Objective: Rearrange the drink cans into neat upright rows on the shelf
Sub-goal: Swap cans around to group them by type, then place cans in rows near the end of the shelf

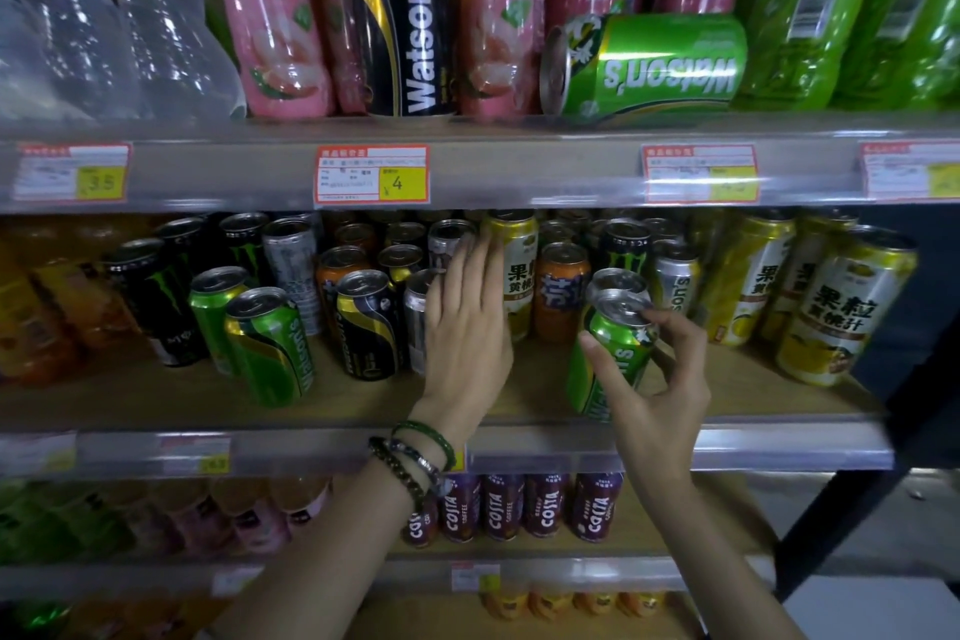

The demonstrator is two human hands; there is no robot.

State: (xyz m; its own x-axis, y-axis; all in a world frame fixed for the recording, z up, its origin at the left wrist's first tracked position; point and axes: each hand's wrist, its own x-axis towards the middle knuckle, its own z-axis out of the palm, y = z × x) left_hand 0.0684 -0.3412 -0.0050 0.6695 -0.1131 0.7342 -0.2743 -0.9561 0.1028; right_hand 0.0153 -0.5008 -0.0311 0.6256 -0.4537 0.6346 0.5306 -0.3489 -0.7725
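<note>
Right hand (655,379) grip on green Watson's can (613,353)

Right hand (655,382): grips a green Watson's can (613,353) near the middle shelf's (779,447) front edge.
Left hand (467,327): flat, fingers extended among the cans.

Green, yellow-swooshed can (615,353); black-and-gold striped can (369,322); black can (156,296) clawed in green; orange can (561,296); pink bottles (280,16); maroon coffee cans (504,504).

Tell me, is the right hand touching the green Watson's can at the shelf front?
Touching. The head view shows the right hand gripping the green Watson's can, thumb on its side and fingertips at its top rim.
</note>
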